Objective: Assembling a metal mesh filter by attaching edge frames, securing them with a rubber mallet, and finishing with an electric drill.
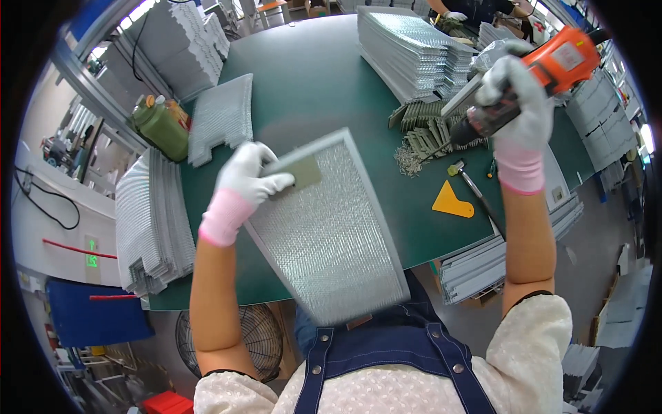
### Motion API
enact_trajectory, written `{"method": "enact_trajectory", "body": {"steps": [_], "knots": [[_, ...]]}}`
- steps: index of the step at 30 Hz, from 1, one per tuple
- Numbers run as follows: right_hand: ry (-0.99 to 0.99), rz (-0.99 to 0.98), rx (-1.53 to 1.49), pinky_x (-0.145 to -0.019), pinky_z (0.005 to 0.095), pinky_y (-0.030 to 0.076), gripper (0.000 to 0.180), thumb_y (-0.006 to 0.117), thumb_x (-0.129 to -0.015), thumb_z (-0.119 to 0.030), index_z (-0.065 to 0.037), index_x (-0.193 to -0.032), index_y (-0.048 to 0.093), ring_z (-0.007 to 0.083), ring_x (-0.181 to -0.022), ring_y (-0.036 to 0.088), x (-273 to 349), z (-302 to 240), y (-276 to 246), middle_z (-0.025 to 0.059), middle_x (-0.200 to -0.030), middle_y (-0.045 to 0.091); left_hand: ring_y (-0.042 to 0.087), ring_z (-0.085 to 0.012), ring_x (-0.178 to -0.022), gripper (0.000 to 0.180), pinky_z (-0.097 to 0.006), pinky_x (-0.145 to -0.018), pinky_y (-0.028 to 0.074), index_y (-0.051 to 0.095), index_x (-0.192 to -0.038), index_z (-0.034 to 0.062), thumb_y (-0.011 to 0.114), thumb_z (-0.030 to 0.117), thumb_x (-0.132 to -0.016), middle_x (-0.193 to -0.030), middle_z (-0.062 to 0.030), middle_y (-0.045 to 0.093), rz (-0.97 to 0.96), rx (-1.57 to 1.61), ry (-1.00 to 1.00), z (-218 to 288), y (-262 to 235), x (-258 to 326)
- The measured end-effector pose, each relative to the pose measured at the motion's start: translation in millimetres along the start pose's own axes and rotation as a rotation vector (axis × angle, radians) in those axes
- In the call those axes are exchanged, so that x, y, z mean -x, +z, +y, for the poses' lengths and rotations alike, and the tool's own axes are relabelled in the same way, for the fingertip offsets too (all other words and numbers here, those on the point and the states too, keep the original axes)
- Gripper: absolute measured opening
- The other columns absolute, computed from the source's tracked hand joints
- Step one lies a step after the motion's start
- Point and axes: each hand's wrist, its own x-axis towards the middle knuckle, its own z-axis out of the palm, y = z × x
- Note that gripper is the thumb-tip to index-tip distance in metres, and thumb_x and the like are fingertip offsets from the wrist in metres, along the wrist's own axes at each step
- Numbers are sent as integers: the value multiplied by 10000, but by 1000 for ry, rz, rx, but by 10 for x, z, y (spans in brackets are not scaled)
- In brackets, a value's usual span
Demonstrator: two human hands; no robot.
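Observation:
My left hand, gloved in white with a pink cuff, grips the upper left corner of a framed metal mesh panel. The panel is tilted over the near edge of the green table. A small olive plate lies at that corner, under my thumb. My right hand, gloved alike, is closed round an orange and black power drill. Its thin bit points down left toward a heap of small metal fasteners. Beside the heap lie many loose olive plates.
A yellow scraper and a hammer lie right on the green table. Mesh panel stacks stand at the back and left. A green jug stands near a notched mesh sheet. Another person's gloved hand shows behind.

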Motion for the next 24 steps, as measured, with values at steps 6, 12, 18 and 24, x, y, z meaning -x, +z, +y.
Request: {"method": "enact_trajectory", "body": {"steps": [6, 12, 18, 24], "knots": [[-159, -52, 50, -530, 312, 494, 305, 513, -874, -240, 9, -1038, 577, 196, -686, 596, -294, -803, 73, 111, -841, 592, 569, -220, -618, 260, -330, -555, 472, 575, -789, 88, 765, 169, -631, -742, -66, 518, 196, -304, 374, 1199, 52, 868], [-360, 309, 82, -583, 331, 504, 338, 473, -879, -240, 38, -1042, 574, 197, -679, 595, -126, -744, 613, 187, -928, 613, 630, -157, -863, 601, -282, -781, 539, 494, -1145, 4, 803, 183, -661, -960, -98, 605, 89, 440, 127, 1225, 486, 1050], [-351, 278, 132, -568, 316, 490, 360, 453, -890, -247, 54, -1047, 570, 184, -649, 577, 159, -613, 842, 202, -938, 615, 633, -133, -762, 319, -248, -700, 514, 617, -998, -14, 743, 74, -718, -871, -89, 638, 131, 527, 165, 1149, 494, 1046], [-351, 260, 194, -552, 300, 477, 383, 434, -901, -255, 71, -1053, 566, 171, -619, 560, 247, -531, 781, 216, -948, 617, 638, -145, -635, 121, -249, -576, 501, 681, -807, 24, 736, 105, -737, -723, -78, 650, 200, 519, 96, 1193, 480, 1079]]}}
